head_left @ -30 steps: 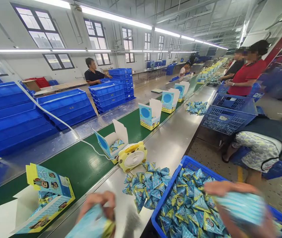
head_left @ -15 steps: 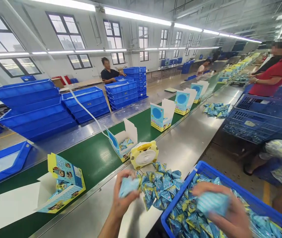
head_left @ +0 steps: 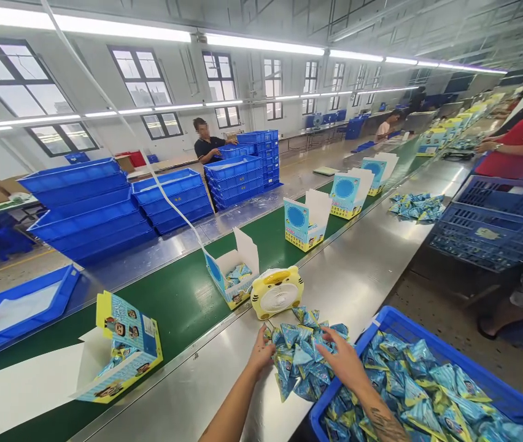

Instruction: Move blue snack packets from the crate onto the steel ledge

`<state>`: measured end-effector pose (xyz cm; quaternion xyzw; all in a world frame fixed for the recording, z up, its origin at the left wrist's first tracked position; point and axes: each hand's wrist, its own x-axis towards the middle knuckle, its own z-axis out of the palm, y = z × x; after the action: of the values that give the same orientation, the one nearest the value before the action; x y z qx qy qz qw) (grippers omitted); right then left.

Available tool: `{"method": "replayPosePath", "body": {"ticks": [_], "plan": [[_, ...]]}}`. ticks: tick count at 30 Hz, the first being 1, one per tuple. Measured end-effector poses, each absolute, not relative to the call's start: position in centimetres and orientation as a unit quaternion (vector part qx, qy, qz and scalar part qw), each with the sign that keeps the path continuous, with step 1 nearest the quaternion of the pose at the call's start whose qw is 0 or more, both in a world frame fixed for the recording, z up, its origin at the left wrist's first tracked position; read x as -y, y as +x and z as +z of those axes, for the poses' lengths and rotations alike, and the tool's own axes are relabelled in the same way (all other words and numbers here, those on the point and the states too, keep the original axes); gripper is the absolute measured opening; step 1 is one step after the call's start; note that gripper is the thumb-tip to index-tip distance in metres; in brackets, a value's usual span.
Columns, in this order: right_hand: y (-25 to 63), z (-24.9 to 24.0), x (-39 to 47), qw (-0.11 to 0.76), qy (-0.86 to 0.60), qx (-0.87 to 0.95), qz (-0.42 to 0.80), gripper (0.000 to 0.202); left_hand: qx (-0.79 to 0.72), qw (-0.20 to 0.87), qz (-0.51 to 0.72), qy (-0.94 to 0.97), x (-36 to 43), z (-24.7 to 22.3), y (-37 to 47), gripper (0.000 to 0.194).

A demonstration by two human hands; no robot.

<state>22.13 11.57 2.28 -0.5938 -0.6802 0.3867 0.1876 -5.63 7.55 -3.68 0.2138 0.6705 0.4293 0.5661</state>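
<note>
A pile of blue and yellow triangular snack packets (head_left: pixel 305 351) lies on the steel ledge. My left hand (head_left: pixel 260 353) is at the pile's left edge, fingers apart and no packet visible in it. Over the right side of the pile, my right hand (head_left: pixel 342 359) has its fingers spread, touching or just above the packets. Behind the pile stands a yellow animal-faced fan (head_left: pixel 278 296). To my right is a blue basket (head_left: pixel 383 316) full of the same packets. An open carton (head_left: pixel 228 288) beside the fan holds several packets.
A green conveyor belt (head_left: pixel 176 301) carries more open cartons, including one with its flap out at left (head_left: pixel 135 356). Stacked blue crates (head_left: pixel 91 215) stand beyond it. A person (head_left: pixel 209 144) is by the crates; a person in red (head_left: pixel 522 144) works at right, near another packet pile (head_left: pixel 418 207).
Both hands held a packet before; now neither visibly does. My right hand has moved left from above the basket to the pile. The view has shifted somewhat.
</note>
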Motion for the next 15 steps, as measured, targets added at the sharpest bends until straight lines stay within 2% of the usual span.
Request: {"method": "replayPosePath", "body": {"ticks": [2,6,8,12,15], "plan": [[26.5,0.6,-11.0,0.174,-0.635,0.653,0.374,0.068,-0.688,0.552,0.429,0.193,-5.8,-5.2,-6.7,0.075],[32.3,-4.3,-8.3,0.082,-0.676,0.652,0.335,0.054,-0.689,0.565,0.423,0.165,-1.7,-8.1,-6.8,0.043],[32.5,-7.0,-6.8,0.039,-0.668,0.676,0.31,0.057,-0.684,0.583,0.412,0.149,0.2,-9.2,-5.9,0.039],[29.8,-11.8,-5.2,-0.03,-0.671,0.69,0.267,0.076,-0.671,0.621,0.388,0.116,3.5,-10.9,-3.7,0.039],[28.8,-14.3,-6.1,-0.062,-0.7,0.668,0.246,0.075,-0.667,0.635,0.375,0.104,5.2,-12.1,-2.8,0.04]]}}
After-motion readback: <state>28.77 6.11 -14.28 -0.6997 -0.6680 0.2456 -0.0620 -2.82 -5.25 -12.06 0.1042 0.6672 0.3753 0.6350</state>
